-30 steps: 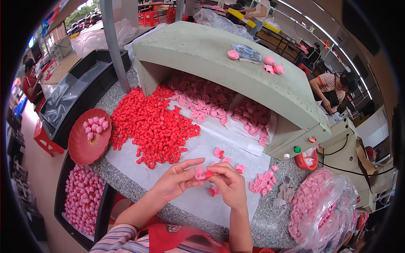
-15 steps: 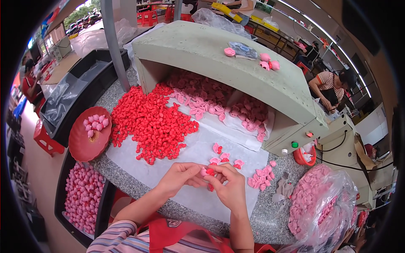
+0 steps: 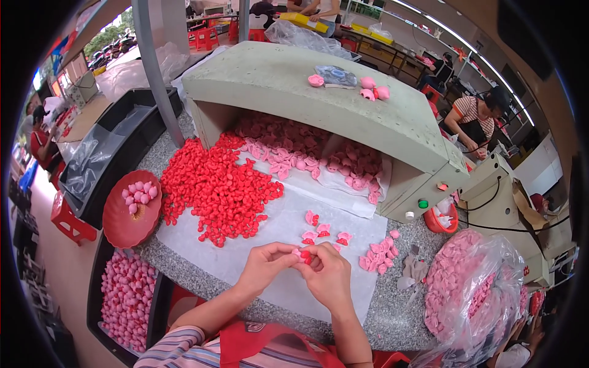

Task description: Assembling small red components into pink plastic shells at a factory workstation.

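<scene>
Pink-and-red piece (image 3: 300, 254) held in both hands above the sheet

Nearest to me, my red apron (image 3: 261, 343) and striped sleeve (image 3: 178, 346) occupied the lower edge. My left hand (image 3: 265, 268) and right hand (image 3: 330, 276) met over a white sheet (image 3: 211, 260), the fingers (image 3: 320, 251) of both pinching the piece: the left at its pink part, the right at its red part. Just beyond lay a few similar pieces (image 3: 323, 230); to their right, a cluster of pink parts (image 3: 379, 255) sat at the sheet's edge. The sheet covered part of a speckled grey surface (image 3: 392, 313). A clear bag (image 3: 472, 288) of pink parts stood at the right, and a black bin (image 3: 98, 325) of pink and red pieces at the lower left. Farther out were a red dish (image 3: 126, 232) holding pink balls (image 3: 140, 192), a broad heap of red parts (image 3: 215, 190) and a small red basket (image 3: 442, 226). Behind these, a pale machine (image 3: 331, 104) held pink parts in its opening. Beyond it to the right, a person (image 3: 475, 116) in stripes bent over work.
</scene>
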Action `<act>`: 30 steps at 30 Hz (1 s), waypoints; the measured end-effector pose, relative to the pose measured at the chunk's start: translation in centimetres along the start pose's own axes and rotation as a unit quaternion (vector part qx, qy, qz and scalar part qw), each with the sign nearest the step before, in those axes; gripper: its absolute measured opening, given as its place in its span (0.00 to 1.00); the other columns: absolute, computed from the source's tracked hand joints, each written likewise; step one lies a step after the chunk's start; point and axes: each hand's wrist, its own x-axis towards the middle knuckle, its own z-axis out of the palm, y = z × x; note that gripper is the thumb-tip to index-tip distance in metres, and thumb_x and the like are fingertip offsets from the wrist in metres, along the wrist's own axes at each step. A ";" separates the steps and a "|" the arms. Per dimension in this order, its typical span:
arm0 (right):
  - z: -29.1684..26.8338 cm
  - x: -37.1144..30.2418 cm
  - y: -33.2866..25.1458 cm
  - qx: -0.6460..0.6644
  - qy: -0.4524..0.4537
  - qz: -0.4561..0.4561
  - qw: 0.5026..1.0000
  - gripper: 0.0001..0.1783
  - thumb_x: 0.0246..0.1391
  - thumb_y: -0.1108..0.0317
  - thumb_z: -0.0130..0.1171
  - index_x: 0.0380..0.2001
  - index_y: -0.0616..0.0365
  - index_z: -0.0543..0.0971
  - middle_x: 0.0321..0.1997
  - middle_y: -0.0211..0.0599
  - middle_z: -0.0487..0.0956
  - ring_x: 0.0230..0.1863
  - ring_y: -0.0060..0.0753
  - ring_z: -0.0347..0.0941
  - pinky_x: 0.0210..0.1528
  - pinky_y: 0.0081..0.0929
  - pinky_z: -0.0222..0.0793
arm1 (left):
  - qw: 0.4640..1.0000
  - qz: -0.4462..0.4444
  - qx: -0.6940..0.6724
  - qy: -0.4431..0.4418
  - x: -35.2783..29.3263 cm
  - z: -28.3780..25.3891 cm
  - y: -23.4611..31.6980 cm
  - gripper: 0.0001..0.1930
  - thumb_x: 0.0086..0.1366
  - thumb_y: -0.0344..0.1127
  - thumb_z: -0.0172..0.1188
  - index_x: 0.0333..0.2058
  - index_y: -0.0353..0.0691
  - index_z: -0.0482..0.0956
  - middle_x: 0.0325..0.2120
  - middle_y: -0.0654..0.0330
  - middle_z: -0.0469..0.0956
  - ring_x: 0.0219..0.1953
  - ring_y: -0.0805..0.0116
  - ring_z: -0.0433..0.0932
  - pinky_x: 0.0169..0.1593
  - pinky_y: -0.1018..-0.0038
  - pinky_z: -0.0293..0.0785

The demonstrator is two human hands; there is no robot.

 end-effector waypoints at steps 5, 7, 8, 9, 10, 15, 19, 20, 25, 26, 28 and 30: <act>0.5 -1.0 0.0 -0.024 0.051 -0.043 0.997 0.13 0.35 0.71 0.66 0.28 0.60 0.76 0.26 0.32 0.72 0.25 0.25 0.71 0.25 0.21 0.68 | 0.995 0.073 0.059 -0.038 -0.2 -0.2 -0.6 0.09 0.58 0.24 0.52 0.38 0.27 0.73 0.33 0.54 0.76 0.35 0.70 0.76 0.42 0.76 0.73; 1.0 -1.3 0.5 -0.084 0.073 -0.054 0.992 0.13 0.34 0.71 0.66 0.26 0.59 0.75 0.25 0.32 0.72 0.25 0.28 0.71 0.25 0.22 0.68 | 0.999 0.043 0.006 -0.013 -0.4 0.1 -0.9 0.10 0.58 0.24 0.54 0.39 0.29 0.74 0.33 0.55 0.77 0.34 0.73 0.76 0.41 0.78 0.73; 1.3 -1.3 0.6 -0.112 0.089 -0.072 0.987 0.12 0.33 0.71 0.66 0.25 0.58 0.75 0.24 0.32 0.71 0.24 0.30 0.70 0.26 0.24 0.67 | 0.999 0.047 0.007 -0.014 -0.4 0.2 -1.0 0.10 0.58 0.24 0.54 0.39 0.29 0.74 0.33 0.55 0.77 0.34 0.73 0.76 0.41 0.78 0.73; 1.3 -1.4 0.7 -0.111 0.090 -0.075 0.987 0.12 0.33 0.71 0.66 0.25 0.58 0.75 0.24 0.32 0.71 0.24 0.30 0.70 0.26 0.24 0.67 | 0.999 0.031 -0.005 -0.007 -0.6 0.3 -1.1 0.10 0.58 0.25 0.54 0.39 0.29 0.74 0.33 0.55 0.77 0.34 0.72 0.76 0.40 0.77 0.73; 1.1 -1.5 0.8 -0.119 0.089 -0.093 0.984 0.12 0.33 0.71 0.65 0.24 0.58 0.75 0.25 0.32 0.71 0.24 0.30 0.70 0.25 0.25 0.67 | 1.000 0.014 -0.018 0.001 -0.8 0.3 -1.2 0.10 0.58 0.25 0.54 0.39 0.29 0.74 0.33 0.55 0.77 0.34 0.72 0.76 0.40 0.76 0.74; 0.4 -1.5 0.9 -0.128 0.087 -0.099 0.983 0.13 0.33 0.71 0.66 0.25 0.59 0.74 0.25 0.33 0.72 0.24 0.31 0.70 0.26 0.26 0.67 | 0.997 -0.056 -0.045 -0.007 0.2 0.3 -1.1 0.10 0.59 0.27 0.54 0.38 0.29 0.74 0.32 0.55 0.77 0.34 0.71 0.76 0.40 0.76 0.74; -0.3 -0.1 0.1 -0.120 0.063 -0.065 0.989 0.17 0.32 0.68 0.68 0.28 0.60 0.74 0.26 0.34 0.72 0.25 0.32 0.71 0.29 0.25 0.68 | 0.990 -0.096 -0.103 -0.003 1.2 0.1 -0.6 0.10 0.60 0.30 0.53 0.39 0.31 0.74 0.32 0.55 0.77 0.34 0.69 0.77 0.39 0.76 0.75; -0.1 -0.1 0.3 -0.111 0.062 -0.057 0.990 0.17 0.32 0.68 0.68 0.28 0.59 0.74 0.26 0.34 0.73 0.25 0.31 0.72 0.29 0.25 0.69 | 0.990 -0.091 -0.106 0.001 1.2 0.0 -0.7 0.10 0.60 0.30 0.52 0.39 0.31 0.73 0.33 0.55 0.77 0.35 0.68 0.77 0.39 0.75 0.76; -0.2 0.2 1.1 -0.113 0.045 -0.019 0.992 0.14 0.33 0.68 0.67 0.27 0.58 0.75 0.25 0.32 0.73 0.25 0.29 0.72 0.28 0.24 0.69 | 0.995 -0.082 -0.056 -0.005 1.5 -0.3 -1.2 0.10 0.60 0.29 0.53 0.39 0.31 0.74 0.33 0.55 0.77 0.35 0.69 0.77 0.40 0.75 0.76; -0.4 0.2 1.1 -0.113 0.028 -0.022 0.993 0.13 0.34 0.69 0.66 0.26 0.58 0.75 0.25 0.32 0.73 0.25 0.29 0.72 0.28 0.24 0.68 | 0.995 -0.078 -0.051 -0.020 1.5 -0.4 -1.1 0.10 0.59 0.28 0.54 0.38 0.30 0.74 0.34 0.55 0.77 0.35 0.69 0.77 0.40 0.74 0.75; -0.4 0.2 1.0 -0.110 0.010 -0.022 0.994 0.12 0.35 0.69 0.66 0.26 0.58 0.75 0.25 0.31 0.73 0.25 0.29 0.72 0.28 0.23 0.68 | 0.998 -0.050 -0.029 -0.036 1.2 -0.5 -0.7 0.10 0.57 0.26 0.55 0.38 0.30 0.74 0.34 0.54 0.77 0.35 0.69 0.77 0.40 0.75 0.75; -0.3 0.2 1.1 -0.113 0.018 -0.061 0.992 0.11 0.35 0.69 0.65 0.25 0.58 0.75 0.24 0.31 0.72 0.25 0.30 0.72 0.27 0.24 0.68 | 0.998 -0.021 -0.008 -0.053 1.0 -0.5 0.0 0.11 0.55 0.24 0.56 0.38 0.30 0.75 0.34 0.54 0.77 0.36 0.70 0.76 0.41 0.75 0.75</act>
